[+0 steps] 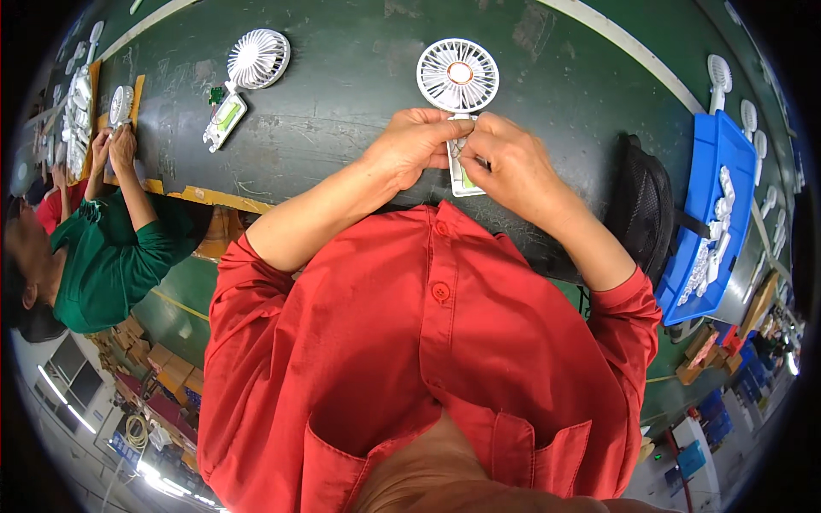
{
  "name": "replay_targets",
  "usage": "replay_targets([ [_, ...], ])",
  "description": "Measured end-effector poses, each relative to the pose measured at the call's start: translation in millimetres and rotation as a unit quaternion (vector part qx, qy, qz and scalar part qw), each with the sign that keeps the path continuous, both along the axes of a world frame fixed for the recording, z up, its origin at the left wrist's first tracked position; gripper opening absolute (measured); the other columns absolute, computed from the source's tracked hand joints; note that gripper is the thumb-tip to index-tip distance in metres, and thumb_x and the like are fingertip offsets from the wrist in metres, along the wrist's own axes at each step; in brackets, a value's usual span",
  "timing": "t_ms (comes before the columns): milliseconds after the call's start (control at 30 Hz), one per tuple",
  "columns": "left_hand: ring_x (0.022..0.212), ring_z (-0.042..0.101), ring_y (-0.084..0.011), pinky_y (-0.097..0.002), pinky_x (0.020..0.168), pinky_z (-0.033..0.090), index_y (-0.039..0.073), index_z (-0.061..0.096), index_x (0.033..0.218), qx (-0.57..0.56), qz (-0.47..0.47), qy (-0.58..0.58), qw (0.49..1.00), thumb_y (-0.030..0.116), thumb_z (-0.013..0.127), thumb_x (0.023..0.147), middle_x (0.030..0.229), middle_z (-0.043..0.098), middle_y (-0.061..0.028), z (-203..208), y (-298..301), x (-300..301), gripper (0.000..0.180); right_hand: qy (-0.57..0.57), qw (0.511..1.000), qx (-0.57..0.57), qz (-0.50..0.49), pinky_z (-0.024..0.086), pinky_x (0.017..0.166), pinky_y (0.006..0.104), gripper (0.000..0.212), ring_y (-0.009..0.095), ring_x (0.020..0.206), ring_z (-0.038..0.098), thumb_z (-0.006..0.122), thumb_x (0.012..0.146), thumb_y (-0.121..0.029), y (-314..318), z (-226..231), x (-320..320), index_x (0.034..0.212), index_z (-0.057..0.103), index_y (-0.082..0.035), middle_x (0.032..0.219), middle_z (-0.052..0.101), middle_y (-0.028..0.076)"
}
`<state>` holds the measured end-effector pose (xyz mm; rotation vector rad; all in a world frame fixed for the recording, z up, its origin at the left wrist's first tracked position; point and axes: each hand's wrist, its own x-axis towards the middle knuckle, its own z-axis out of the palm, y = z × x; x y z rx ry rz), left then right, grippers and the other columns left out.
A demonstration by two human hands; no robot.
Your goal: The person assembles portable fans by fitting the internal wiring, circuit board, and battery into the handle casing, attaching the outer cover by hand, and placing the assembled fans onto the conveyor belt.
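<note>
Fan head point(459, 77) just beyond both hands, handle point(465, 181) between them. Left hand point(415, 147) nearly closed, thumb and fingers pinching handle's top. Right hand point(515, 161) curled, fingertips over handle; whether gripping anything, cannot tell. Advisable: left steadies firmly, right works lightly.

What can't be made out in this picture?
In the head view:
Part of the fan handle: covered by the left hand and right hand.
Anything the right hand pinches: hidden by the hand itself.
Small pieces in the blue bin: too small to identify.
White items, far left: blurred.
</note>
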<state>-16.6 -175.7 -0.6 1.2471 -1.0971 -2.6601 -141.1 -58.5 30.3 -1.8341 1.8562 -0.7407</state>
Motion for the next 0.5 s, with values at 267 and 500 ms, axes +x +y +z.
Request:
replay_targets([
  [267, 0.076, 0.059, -0.0119, -0.0264, 0.065, 0.051, 0.001, 0.062, 0.101, -0.021, -0.041, -0.037, 0.998, 0.015, 0.064, 0.085, 0.087, 0.061, -0.0031, -0.1, -1.7, 0.8, 0.022, 0.131, 0.981, -0.136, -0.038, 0.048, 0.057, 0.0374, 0.007, 0.026, 0.074, 0.055, 0.06, 0.066, -0.008, 18.5, -7.4, 29.1, 0.07, 0.056, -0.004, 0.081, 0.054, 0.01],
  [500, 0.08, 0.064, -0.0153, -0.0291, 0.068, 0.054, 0.0, 0.06, 0.105, -0.014, -0.042, 0.011, 0.999, 0.012, 0.059, 0.089, 0.091, 0.065, -0.0057, -2.4, -5.8, -3.1, 0.02, 0.151, 0.969, -0.191, -0.051, 0.046, 0.059, 0.0325, 0.025, 0.021, 0.077, 0.054, 0.058, 0.073, -0.015, 40.8, 3.0, 6.6, 0.096, 0.063, -0.007, 0.082, 0.052, 0.005],
])
